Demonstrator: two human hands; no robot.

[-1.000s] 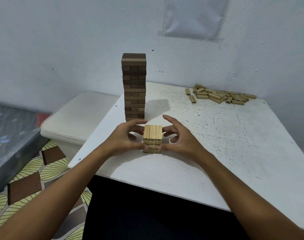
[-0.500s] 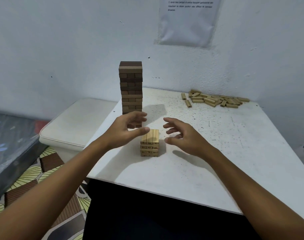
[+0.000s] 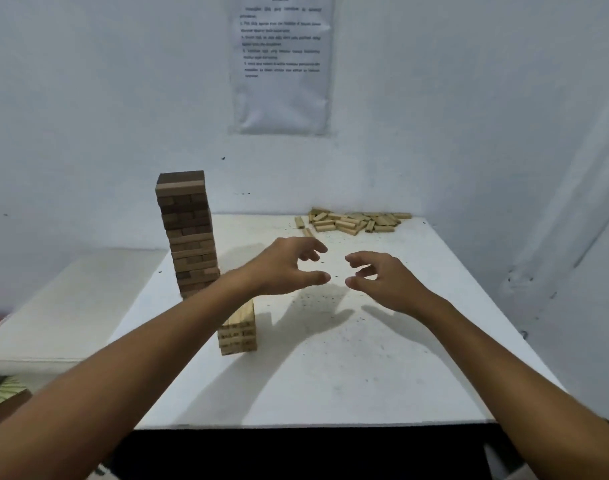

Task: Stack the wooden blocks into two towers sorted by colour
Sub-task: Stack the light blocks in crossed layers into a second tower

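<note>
A tall tower of dark brown blocks [image 3: 188, 233] stands at the table's left side. In front of it sits a short stack of light blocks [image 3: 240, 332], partly hidden by my left forearm. A loose pile of light blocks [image 3: 355, 221] lies at the far edge by the wall. My left hand [image 3: 289, 266] and my right hand [image 3: 382, 277] hover side by side over the middle of the table, beyond the short stack, fingers loosely curled and holding nothing.
The white table [image 3: 365, 358] stands in a corner against white walls. A printed sheet [image 3: 282, 64] hangs on the back wall. A white padded surface [image 3: 71, 306] adjoins the table on the left.
Both hands have let go of the short light stack and moved forward and up, away from it toward the far pile. My view has tilted upward.
</note>
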